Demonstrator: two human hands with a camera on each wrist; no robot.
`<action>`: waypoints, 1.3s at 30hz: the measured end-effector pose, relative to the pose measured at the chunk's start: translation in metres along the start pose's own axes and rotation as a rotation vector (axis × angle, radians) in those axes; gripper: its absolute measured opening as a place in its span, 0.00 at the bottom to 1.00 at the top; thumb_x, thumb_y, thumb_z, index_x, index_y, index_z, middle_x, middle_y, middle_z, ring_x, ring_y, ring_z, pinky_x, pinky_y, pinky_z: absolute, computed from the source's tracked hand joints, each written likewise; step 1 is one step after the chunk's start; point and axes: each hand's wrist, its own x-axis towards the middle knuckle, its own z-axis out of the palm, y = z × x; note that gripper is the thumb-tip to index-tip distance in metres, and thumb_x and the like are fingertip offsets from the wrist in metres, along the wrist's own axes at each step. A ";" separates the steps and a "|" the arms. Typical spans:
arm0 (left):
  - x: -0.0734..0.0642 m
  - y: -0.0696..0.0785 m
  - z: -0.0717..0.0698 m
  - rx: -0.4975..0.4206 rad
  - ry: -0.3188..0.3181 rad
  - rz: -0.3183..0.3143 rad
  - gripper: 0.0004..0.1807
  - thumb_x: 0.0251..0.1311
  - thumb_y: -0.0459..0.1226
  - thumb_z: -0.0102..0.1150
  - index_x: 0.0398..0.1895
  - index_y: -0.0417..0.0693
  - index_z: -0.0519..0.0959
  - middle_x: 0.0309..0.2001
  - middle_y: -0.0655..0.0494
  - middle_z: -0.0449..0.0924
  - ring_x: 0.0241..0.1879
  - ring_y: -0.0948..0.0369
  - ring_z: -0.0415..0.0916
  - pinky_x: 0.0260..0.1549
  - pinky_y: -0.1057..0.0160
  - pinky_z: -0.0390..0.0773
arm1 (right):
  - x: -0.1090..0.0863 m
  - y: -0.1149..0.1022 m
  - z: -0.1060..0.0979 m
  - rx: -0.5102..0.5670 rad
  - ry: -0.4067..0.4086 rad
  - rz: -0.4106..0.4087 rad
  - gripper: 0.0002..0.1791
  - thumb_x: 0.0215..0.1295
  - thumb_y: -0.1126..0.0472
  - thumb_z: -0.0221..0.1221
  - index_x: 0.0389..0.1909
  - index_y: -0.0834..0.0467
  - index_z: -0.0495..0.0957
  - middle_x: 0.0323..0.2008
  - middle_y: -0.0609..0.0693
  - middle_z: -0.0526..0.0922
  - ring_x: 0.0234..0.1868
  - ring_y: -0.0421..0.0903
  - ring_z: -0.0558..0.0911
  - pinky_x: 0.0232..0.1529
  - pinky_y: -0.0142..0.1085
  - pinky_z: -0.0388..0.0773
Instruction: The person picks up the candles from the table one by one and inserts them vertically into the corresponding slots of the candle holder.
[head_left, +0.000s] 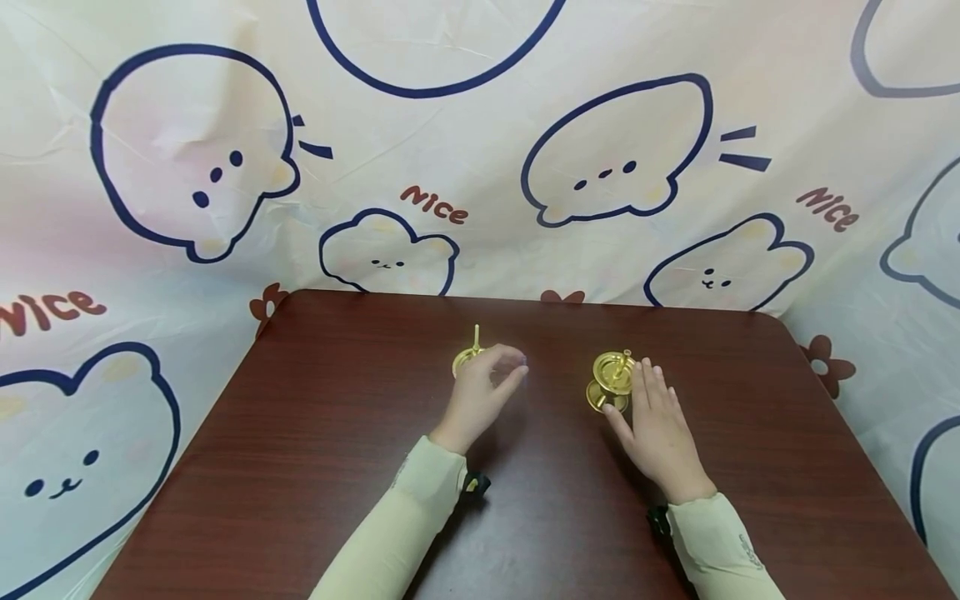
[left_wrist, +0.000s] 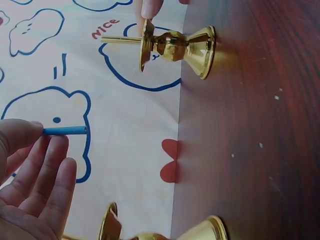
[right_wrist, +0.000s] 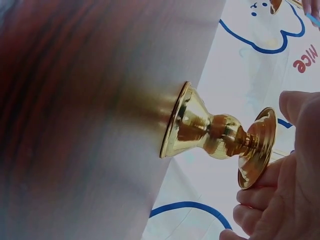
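Observation:
My left hand (head_left: 483,392) pinches a short blue tube (left_wrist: 65,130) between thumb and fingers, as the left wrist view shows. Partly behind that hand stands a gold candlestick (head_left: 467,360) with an upright pin; its dish and foot also show at the bottom of the left wrist view. To the right stands a second gold candlestick (head_left: 612,375), upright, with a wide dish, round stem and flared foot (right_wrist: 182,127). Along its right side lies my right hand (head_left: 660,429), fingers straight, thumb toward the foot. Its fingers (right_wrist: 257,197) appear to touch the dish rim.
Both candlesticks stand on a dark reddish-brown table (head_left: 337,417), toward its far edge. A pale cloth (head_left: 487,150) with cartoon outlines hangs behind the table and at its sides.

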 end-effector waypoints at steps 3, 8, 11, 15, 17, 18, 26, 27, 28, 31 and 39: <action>0.005 0.002 0.005 -0.002 -0.014 0.005 0.07 0.66 0.33 0.66 0.45 0.43 0.82 0.42 0.52 0.85 0.44 0.57 0.83 0.46 0.50 0.84 | -0.001 0.000 0.000 0.000 -0.008 0.007 0.43 0.76 0.47 0.54 0.75 0.75 0.51 0.75 0.74 0.52 0.76 0.70 0.51 0.71 0.65 0.52; 0.011 0.005 0.013 0.008 -0.048 0.004 0.07 0.67 0.34 0.65 0.46 0.43 0.82 0.43 0.52 0.85 0.45 0.58 0.83 0.47 0.55 0.84 | -0.002 0.001 0.000 0.002 -0.018 0.017 0.44 0.76 0.46 0.54 0.75 0.75 0.50 0.76 0.73 0.51 0.76 0.70 0.51 0.71 0.65 0.52; 0.014 0.006 0.018 0.005 -0.067 -0.002 0.08 0.67 0.35 0.65 0.46 0.42 0.83 0.43 0.51 0.85 0.44 0.57 0.83 0.47 0.56 0.83 | -0.003 0.001 -0.001 0.000 -0.018 0.018 0.44 0.76 0.46 0.54 0.75 0.75 0.50 0.75 0.74 0.51 0.76 0.70 0.51 0.71 0.66 0.52; 0.017 0.005 0.024 0.008 -0.074 -0.010 0.08 0.67 0.35 0.65 0.46 0.43 0.83 0.43 0.52 0.86 0.45 0.58 0.83 0.47 0.59 0.83 | -0.003 0.001 0.000 -0.003 -0.018 0.019 0.45 0.75 0.47 0.55 0.75 0.75 0.50 0.75 0.74 0.51 0.76 0.70 0.51 0.70 0.66 0.53; 0.019 0.005 0.026 0.010 -0.076 -0.024 0.08 0.67 0.36 0.65 0.46 0.44 0.83 0.43 0.53 0.86 0.45 0.59 0.83 0.47 0.62 0.83 | -0.003 0.000 0.000 0.000 -0.025 0.023 0.45 0.76 0.46 0.55 0.75 0.75 0.50 0.76 0.73 0.50 0.76 0.70 0.51 0.71 0.66 0.52; 0.020 0.005 0.027 0.006 -0.077 -0.032 0.08 0.67 0.35 0.65 0.46 0.45 0.83 0.43 0.54 0.86 0.45 0.60 0.83 0.47 0.62 0.82 | -0.003 0.000 0.000 0.000 -0.029 0.025 0.45 0.76 0.46 0.54 0.75 0.75 0.49 0.76 0.73 0.50 0.76 0.70 0.51 0.71 0.66 0.52; 0.029 0.010 0.030 -0.040 -0.092 -0.112 0.09 0.68 0.39 0.65 0.49 0.49 0.83 0.45 0.58 0.85 0.47 0.61 0.82 0.51 0.60 0.81 | -0.003 -0.002 -0.002 0.000 -0.038 0.026 0.44 0.77 0.47 0.54 0.75 0.76 0.49 0.76 0.74 0.50 0.77 0.70 0.50 0.71 0.65 0.52; 0.031 0.010 0.030 -0.048 -0.092 -0.116 0.09 0.68 0.39 0.65 0.49 0.50 0.83 0.46 0.58 0.85 0.47 0.61 0.82 0.51 0.59 0.81 | -0.003 -0.002 -0.002 -0.001 -0.038 0.026 0.44 0.76 0.47 0.54 0.75 0.76 0.49 0.76 0.74 0.50 0.77 0.70 0.50 0.71 0.66 0.52; 0.032 0.010 0.030 -0.053 -0.093 -0.118 0.09 0.68 0.39 0.65 0.49 0.50 0.83 0.45 0.58 0.85 0.47 0.61 0.82 0.51 0.58 0.81 | -0.002 -0.001 -0.002 -0.001 -0.040 0.027 0.44 0.77 0.47 0.54 0.75 0.76 0.49 0.76 0.74 0.50 0.77 0.70 0.50 0.71 0.66 0.52; 0.036 0.013 0.030 -0.072 -0.094 -0.104 0.09 0.68 0.39 0.65 0.48 0.50 0.83 0.45 0.57 0.86 0.46 0.60 0.83 0.51 0.58 0.82 | -0.002 -0.001 -0.002 -0.003 -0.041 0.027 0.44 0.76 0.47 0.54 0.75 0.76 0.49 0.76 0.74 0.50 0.76 0.70 0.50 0.71 0.66 0.52; 0.043 0.021 0.034 -0.122 -0.086 -0.078 0.08 0.68 0.39 0.64 0.48 0.49 0.83 0.43 0.58 0.86 0.46 0.60 0.84 0.50 0.60 0.82 | 0.001 -0.002 -0.002 -0.002 -0.066 0.042 0.43 0.78 0.47 0.50 0.76 0.73 0.47 0.77 0.72 0.48 0.77 0.69 0.48 0.72 0.65 0.50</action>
